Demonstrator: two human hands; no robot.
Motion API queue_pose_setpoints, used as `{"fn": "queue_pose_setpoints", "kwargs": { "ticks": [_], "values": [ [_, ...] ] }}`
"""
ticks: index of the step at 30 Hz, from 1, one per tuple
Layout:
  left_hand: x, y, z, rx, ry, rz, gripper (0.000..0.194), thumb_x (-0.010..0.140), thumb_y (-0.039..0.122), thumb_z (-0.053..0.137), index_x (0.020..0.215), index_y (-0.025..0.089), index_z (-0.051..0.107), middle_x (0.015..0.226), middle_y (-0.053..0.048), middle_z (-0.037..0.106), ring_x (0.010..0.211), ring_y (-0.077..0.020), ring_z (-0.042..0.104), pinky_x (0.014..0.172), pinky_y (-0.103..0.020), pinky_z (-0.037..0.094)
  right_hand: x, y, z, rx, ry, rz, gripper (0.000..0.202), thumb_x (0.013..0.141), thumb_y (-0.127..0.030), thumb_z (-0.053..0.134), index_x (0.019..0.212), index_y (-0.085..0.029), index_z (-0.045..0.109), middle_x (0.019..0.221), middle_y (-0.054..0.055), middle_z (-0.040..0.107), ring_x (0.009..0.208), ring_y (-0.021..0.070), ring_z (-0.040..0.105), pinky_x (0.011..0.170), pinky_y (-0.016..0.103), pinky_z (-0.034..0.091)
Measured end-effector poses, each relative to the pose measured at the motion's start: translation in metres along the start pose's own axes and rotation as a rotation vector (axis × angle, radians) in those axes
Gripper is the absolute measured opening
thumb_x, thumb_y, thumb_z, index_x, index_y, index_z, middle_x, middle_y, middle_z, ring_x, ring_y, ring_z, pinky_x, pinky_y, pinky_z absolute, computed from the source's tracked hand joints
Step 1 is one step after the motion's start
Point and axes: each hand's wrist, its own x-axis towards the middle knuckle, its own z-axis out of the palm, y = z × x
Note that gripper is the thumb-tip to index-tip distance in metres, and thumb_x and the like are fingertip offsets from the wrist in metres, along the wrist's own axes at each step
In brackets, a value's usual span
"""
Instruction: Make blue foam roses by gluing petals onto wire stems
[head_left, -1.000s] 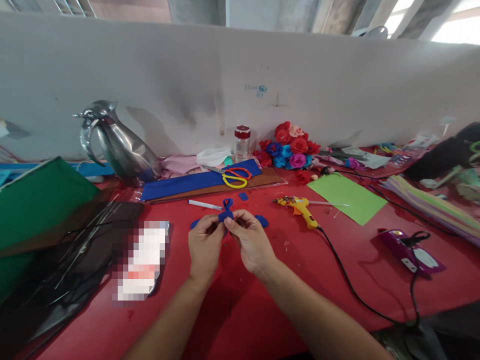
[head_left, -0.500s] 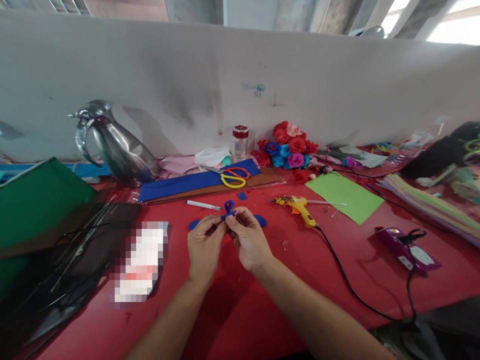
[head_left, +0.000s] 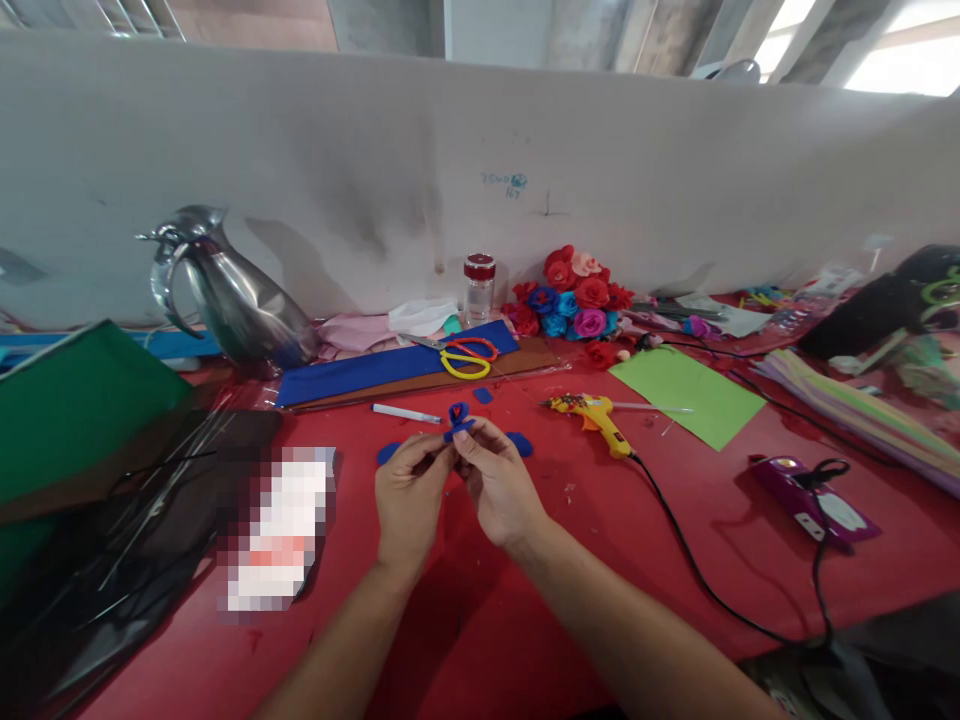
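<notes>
Between both hands, above the middle of the table, is a small blue paper flower with a curled top and a flatter petal below it. My left hand pinches its lower left side, fingers closed. Closed on the right side of the same flower is my right hand, its thumb pressed against the petal. Fingers hide the flower's base. Blue petal pieces lie on the table behind the hands, one at the left and others at the right. Another small blue piece lies farther back.
Beyond the hands are a marker and scissors on blue sheets. A yellow glue gun, its cord trailing right, lies near green paper. A steel jug, jar and flower bunch stand by the wall.
The hands stay in nearly the same place, still pinching the blue flower. The flower's lower petal has tilted slightly. The camera view has shifted a little.
</notes>
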Motion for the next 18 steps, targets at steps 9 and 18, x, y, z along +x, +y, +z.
{"fn": "queue_pose_setpoints", "kwargs": {
  "ticks": [9,18],
  "values": [
    [0.004,0.002,0.000,-0.073,-0.045,-0.081,0.011,0.060,0.027,0.078,0.066,0.020,0.074,0.069,-0.001,0.067,0.066,-0.0155,0.059,0.064,-0.027,0.049,-0.001,-0.005,0.000,-0.013,-0.016,-0.014,0.025,0.057,-0.033,0.081,0.070,-0.022,0.062,0.067,-0.005,0.059,0.057,0.0093,0.049,0.054,0.022,0.040],
    [0.027,-0.005,-0.013,-0.315,-0.104,-0.297,0.022,0.044,0.023,0.084,0.059,0.018,0.068,0.065,-0.001,0.067,0.063,-0.0128,0.058,0.061,-0.025,0.046,0.004,-0.002,-0.009,-0.267,-0.067,-0.063,0.020,0.059,-0.028,0.078,0.075,-0.022,0.068,0.077,-0.001,0.067,0.070,0.0129,0.057,0.067,0.025,0.045]
  ]
}}
